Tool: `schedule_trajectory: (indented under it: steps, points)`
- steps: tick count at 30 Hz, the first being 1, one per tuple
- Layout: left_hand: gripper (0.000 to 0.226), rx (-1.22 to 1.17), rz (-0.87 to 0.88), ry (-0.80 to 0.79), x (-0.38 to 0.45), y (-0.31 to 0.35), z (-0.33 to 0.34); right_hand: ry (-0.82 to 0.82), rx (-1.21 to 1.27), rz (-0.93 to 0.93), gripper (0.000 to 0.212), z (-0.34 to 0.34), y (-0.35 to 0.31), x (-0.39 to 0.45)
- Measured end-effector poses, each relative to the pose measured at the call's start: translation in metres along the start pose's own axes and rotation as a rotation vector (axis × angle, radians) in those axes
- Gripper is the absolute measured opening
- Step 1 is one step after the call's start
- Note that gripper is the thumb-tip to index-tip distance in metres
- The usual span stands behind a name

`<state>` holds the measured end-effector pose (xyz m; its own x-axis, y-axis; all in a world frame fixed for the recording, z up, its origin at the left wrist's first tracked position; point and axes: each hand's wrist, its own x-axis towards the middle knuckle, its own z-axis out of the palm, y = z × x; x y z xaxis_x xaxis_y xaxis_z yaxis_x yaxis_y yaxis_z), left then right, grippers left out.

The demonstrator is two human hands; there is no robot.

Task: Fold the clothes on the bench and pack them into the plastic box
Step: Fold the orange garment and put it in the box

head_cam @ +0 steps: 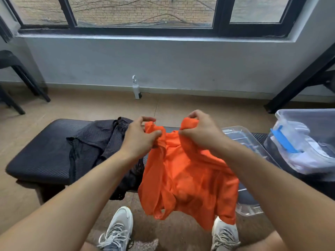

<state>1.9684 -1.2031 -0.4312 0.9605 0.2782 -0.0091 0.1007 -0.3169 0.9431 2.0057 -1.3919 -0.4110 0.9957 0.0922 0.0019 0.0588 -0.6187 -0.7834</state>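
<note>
An orange garment (188, 178) hangs in front of me over the front edge of the black padded bench (39, 153). My left hand (139, 136) pinches its upper left part, and my right hand (199, 131) grips a bunched upper right part. A dark mesh garment (97, 142) lies crumpled on the bench just left of my left hand. A clear plastic box (253, 142) sits on the bench to the right, partly hidden by my right forearm and the orange garment.
A larger clear bin (308, 142) with white items and a blue clip stands at the far right. A white bottle (136, 88) stands on the floor by the wall. A black chair (12, 77) is at the left, black table legs (299, 82) at the right. My white sneakers (117, 230) are below.
</note>
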Motion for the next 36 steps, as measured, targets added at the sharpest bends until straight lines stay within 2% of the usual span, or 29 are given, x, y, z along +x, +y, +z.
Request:
schedule_trajectory:
  steps: [2,4,7,9,11,13,18,25,29,32,36]
  points:
    - [0.045,0.010,0.016,-0.047,-0.008,0.000,0.006,-0.098,0.121,-0.011,0.043,0.012,-0.004,-0.012]
    - [0.048,-0.068,-0.033,-0.075,-0.012,-0.003,0.009,-0.127,0.202,-0.022,0.047,0.018,-0.004,-0.021]
    - [0.043,-0.211,-0.093,-0.062,-0.016,-0.003,0.011,-0.109,0.320,-0.017,0.041,0.023,-0.007,-0.028]
    - [0.039,-0.273,-0.121,-0.032,-0.016,-0.002,0.009,-0.181,0.496,0.025,0.030,0.024,-0.011,-0.029]
    - [0.030,-0.328,-0.137,-0.035,-0.016,0.000,0.007,-0.248,0.617,0.048,0.032,0.023,-0.011,-0.029]
    - [0.019,-0.354,-0.139,-0.049,-0.017,-0.001,0.005,-0.235,0.547,-0.026,0.035,0.021,-0.008,-0.029]
    - [0.021,-0.238,-0.048,-0.105,-0.024,0.002,0.005,-0.119,0.177,-0.216,0.028,0.021,0.002,-0.022]
    - [0.036,-0.111,-0.015,-0.086,-0.026,-0.001,0.005,0.010,0.032,-0.349,0.021,0.009,0.009,-0.012]
    - [0.026,-0.038,0.009,-0.053,-0.027,-0.001,0.001,-0.054,-0.042,-0.426,0.008,0.000,0.014,-0.006]
    - [0.028,-0.074,0.037,-0.125,-0.036,0.011,0.005,-0.079,-0.116,-0.452,0.025,0.001,0.012,-0.010]
    - [0.041,-0.081,0.023,-0.203,-0.045,0.015,0.010,-0.100,-0.103,-0.478,0.028,-0.002,0.010,-0.013]
